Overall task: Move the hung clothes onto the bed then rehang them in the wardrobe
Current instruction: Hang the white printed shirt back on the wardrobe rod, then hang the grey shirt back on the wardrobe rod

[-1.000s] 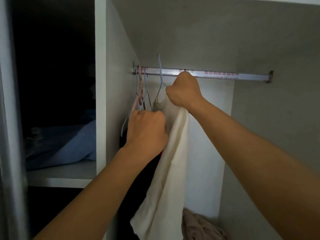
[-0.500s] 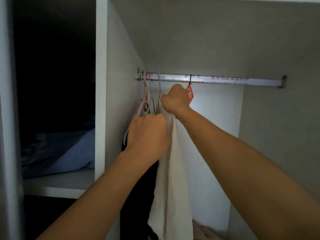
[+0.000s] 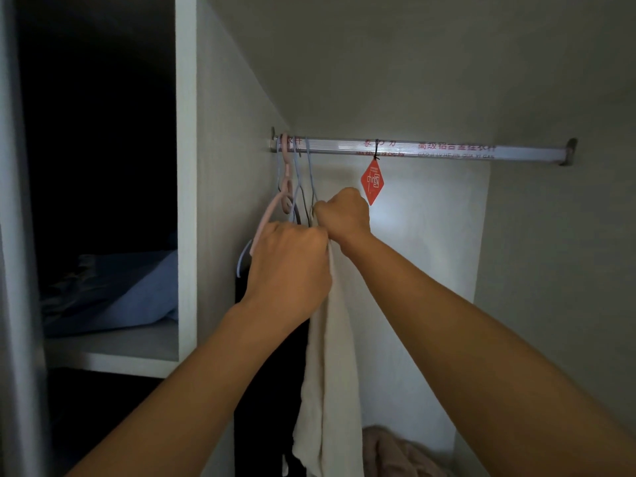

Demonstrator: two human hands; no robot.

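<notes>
A silver wardrobe rail [image 3: 447,152] runs across the compartment. At its left end hang a pink hanger [image 3: 285,187] and blue hangers [image 3: 309,173]. A cream garment [image 3: 332,373] hangs from one of the blue hangers, with a dark garment [image 3: 268,407] beside it on the left. My left hand [image 3: 289,266] is curled round the top of the cream garment, at its hanger's shoulder. My right hand [image 3: 344,215] grips the same garment's top just under the hanger hook. My fingers hide what exactly they pinch.
A red diamond tag [image 3: 372,182] dangles from the rail right of my hands. A white partition [image 3: 187,201] separates a dark shelf bay with folded blue cloth [image 3: 137,297]. Pinkish fabric [image 3: 395,452] lies on the wardrobe floor. The rail's right stretch is bare.
My right hand has come down off the rail to the garment's top, uncovering the red tag. The cream garment now hangs straighter. The left hand has stayed in place.
</notes>
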